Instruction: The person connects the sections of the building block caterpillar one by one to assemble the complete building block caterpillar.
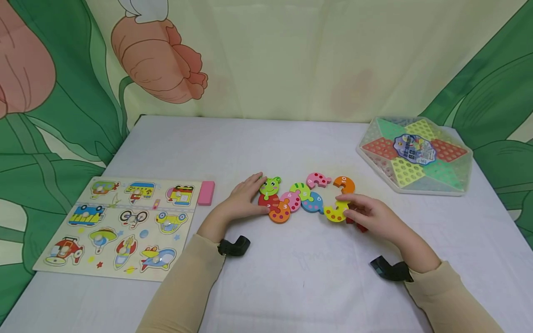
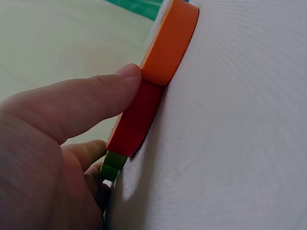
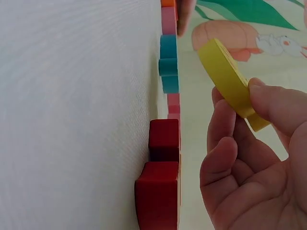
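My left hand (image 1: 241,196) rests at the left end of a caterpillar puzzle, thumb along the red piece (image 2: 139,117) and fingers beside the green frog-like head (image 1: 270,186). From there, joined pieces run right: an orange piece (image 1: 280,212), a pink one (image 1: 291,201), a striped green one (image 1: 300,190) and a blue one (image 1: 312,202). My right hand (image 1: 372,217) pinches a yellow puzzle piece (image 3: 225,76) between thumb and fingers, lifted off the cloth, just right of the blue piece. Dark red pieces (image 3: 163,191) lie partly hidden below that hand.
A loose pink piece (image 1: 317,179) and an orange piece (image 1: 344,184) lie behind the row. On the left is a vehicle picture board (image 1: 137,231) beside a pink block (image 1: 206,193). A hexagonal game box (image 1: 414,155) sits at the back right.
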`<state>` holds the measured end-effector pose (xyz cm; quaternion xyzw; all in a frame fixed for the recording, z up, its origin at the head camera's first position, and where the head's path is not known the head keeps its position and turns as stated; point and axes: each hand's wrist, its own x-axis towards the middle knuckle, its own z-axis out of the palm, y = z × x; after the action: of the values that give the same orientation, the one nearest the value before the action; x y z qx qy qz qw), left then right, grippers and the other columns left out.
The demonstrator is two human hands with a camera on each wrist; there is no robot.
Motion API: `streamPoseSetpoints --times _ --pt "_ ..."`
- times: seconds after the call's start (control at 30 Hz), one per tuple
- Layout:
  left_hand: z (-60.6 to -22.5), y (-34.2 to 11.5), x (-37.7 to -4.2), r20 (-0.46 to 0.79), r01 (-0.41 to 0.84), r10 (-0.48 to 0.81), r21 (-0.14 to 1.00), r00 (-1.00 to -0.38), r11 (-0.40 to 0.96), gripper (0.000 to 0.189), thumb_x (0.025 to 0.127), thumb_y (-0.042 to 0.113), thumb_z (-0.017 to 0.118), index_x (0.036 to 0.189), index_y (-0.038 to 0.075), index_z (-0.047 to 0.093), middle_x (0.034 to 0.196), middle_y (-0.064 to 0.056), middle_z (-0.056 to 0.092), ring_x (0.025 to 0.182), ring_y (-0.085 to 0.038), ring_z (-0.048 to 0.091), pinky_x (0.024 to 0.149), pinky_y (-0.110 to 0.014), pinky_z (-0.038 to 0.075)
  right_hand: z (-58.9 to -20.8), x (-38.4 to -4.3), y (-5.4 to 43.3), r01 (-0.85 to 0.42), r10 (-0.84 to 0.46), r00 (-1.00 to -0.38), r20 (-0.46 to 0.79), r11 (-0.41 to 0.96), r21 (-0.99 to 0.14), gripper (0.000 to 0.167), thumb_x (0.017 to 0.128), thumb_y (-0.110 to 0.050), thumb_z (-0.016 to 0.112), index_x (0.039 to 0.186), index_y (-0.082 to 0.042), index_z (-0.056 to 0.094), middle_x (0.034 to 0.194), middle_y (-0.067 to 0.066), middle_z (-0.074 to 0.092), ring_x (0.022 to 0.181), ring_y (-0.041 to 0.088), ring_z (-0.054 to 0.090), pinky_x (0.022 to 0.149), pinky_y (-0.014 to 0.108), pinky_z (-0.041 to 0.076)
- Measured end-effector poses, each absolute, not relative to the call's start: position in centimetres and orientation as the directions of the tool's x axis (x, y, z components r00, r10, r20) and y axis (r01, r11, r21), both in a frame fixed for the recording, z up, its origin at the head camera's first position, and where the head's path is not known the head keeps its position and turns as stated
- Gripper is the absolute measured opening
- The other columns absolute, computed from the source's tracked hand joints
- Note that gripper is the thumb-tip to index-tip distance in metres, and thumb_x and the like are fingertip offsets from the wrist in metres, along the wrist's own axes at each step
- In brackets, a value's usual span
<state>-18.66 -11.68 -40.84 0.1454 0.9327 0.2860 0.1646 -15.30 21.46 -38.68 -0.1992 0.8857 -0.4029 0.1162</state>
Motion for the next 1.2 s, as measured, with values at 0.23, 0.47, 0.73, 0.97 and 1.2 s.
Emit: streamPoseSetpoints --times 0.23,0.47,0.73,0.97,1.2 --pt "-40.8 -11.7 -18.6 -0.22 0.178 0.365 0.584 -0.905 0.792 0.087 0.075 0.039 0.068 0.145 0.019 0.022 0.154 -0.001 0.011 0.141 -0.022 0.009 0.114 -0.048 0.007 -38.6 -15.3 21.4 -0.272 -0.44 -0.898 -0.034 0.612 -0.743 0.035 0.093 -0.018 0.051 0.126 -0.009 0.052 0.118 0.012 0.057 0.085 0.004 0.049 0.071 0.016 0.046" --pt "-40.9 -11.7 -18.7 -0.214 0.185 0.368 0.581 -0.905 0.793 0.086 0.075 0.039 0.067 0.145 0.019 0.022 0.154 -0.002 0.011 0.141 -0.022 0.009 0.114 -0.049 0.008 -38.4 -15.4 21.2 -0.193 -0.485 -0.869 -0.094 0.51 -0.838 0.048 0.089 -0.008 0.055 0.133 -0.001 0.037 0.107 0.02 0.057 0.076 0.01 0.056 0.06 0.02 0.049" --pt "-41.0 -11.8 -18.7 -0.209 0.192 0.371 0.579 -0.905 0.792 0.086 0.075 0.04 0.067 0.145 0.018 0.021 0.154 -0.002 0.01 0.142 -0.022 0.008 0.114 -0.049 0.007 -38.5 -15.0 20.1 -0.245 -0.515 -0.847 -0.13 0.596 -0.765 0.055 0.083 -0.011 0.064 0.132 -0.007 0.04 0.121 0.016 0.044 0.085 0.017 0.052 0.07 0.016 0.049" --pt "-41.0 -11.8 -18.8 -0.211 0.197 0.375 0.572 -0.903 0.796 0.086 0.076 0.04 0.066 0.146 0.019 0.021 0.154 -0.001 0.01 0.142 -0.021 0.007 0.114 -0.047 0.007 -38.8 -15.1 18.9 -0.289 -0.515 -0.849 -0.119 0.642 -0.71 0.052 0.082 -0.014 0.066 0.129 -0.01 0.044 0.086 0.006 0.046 0.065 0.012 0.042 0.057 0.021 0.039" --pt "-40.9 -11.8 -18.7 -0.216 0.188 0.368 0.572 -0.904 0.798 0.086 0.076 0.04 0.066 0.145 0.018 0.021 0.154 -0.001 0.01 0.142 -0.022 0.007 0.114 -0.048 0.007 -38.9 -15.7 18.6 -0.29 -0.499 -0.858 -0.121 0.666 -0.688 0.043 0.085 -0.015 0.062 0.126 -0.01 0.049 0.084 0.003 0.051 0.066 0.014 0.043 0.058 0.024 0.037"
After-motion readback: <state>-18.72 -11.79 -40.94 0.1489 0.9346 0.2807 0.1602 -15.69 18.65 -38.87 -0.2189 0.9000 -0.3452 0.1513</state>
